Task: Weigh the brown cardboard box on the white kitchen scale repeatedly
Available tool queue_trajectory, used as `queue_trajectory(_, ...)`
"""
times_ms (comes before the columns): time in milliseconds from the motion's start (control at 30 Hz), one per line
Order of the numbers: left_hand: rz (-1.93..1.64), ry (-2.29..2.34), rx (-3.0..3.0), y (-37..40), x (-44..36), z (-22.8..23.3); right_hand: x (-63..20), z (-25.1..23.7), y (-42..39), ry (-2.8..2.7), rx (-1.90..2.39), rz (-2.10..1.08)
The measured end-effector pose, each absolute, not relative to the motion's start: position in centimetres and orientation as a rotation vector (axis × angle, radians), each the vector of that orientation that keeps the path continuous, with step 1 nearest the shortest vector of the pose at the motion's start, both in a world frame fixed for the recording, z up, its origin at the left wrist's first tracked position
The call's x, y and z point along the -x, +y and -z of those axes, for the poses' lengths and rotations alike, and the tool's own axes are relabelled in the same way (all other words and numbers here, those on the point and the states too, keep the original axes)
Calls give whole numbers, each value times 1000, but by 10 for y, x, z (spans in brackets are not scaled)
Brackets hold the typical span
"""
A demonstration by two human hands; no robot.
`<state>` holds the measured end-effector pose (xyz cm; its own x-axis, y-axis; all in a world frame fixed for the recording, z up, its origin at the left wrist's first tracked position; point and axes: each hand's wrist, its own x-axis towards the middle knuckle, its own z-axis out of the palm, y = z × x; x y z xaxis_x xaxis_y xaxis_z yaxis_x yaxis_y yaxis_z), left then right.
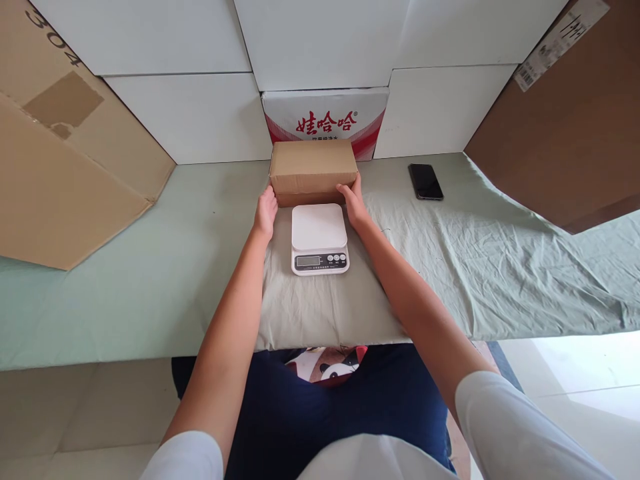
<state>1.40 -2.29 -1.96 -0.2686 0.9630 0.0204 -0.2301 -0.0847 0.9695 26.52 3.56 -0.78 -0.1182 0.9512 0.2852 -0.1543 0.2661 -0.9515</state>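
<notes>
Between my two hands is a closed brown cardboard box [314, 160], gripped at its left and right ends. My left hand [266, 212] presses on the box's left end, low down near the cloth. On the right end, my right hand [352, 198] has its thumb over the near face and its other fingers mostly hidden behind the corner. Just in front of the box lies a white kitchen scale [319, 230], its platform bare and its display showing no readable figures. Whether the box rests fully on the table cannot be made out.
A black phone [426, 182] lies to the right on the green tablecloth [210, 220]. Behind the brown box stands a white and red printed carton [325, 107] against white panels [190, 113]. Large cardboard sheets flank the table at left [75, 167] and right [570, 127].
</notes>
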Motion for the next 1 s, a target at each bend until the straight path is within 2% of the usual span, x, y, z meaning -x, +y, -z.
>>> queue_trajectory(767, -1542, 1222, -868, -36, -30, -4, -269, 16, 45, -1362, 848, -1111)
queue_trajectory(1000, -1584, 1214, -1009, -32, -18, -2, -269, -6, 49, -1434, 762, -1074)
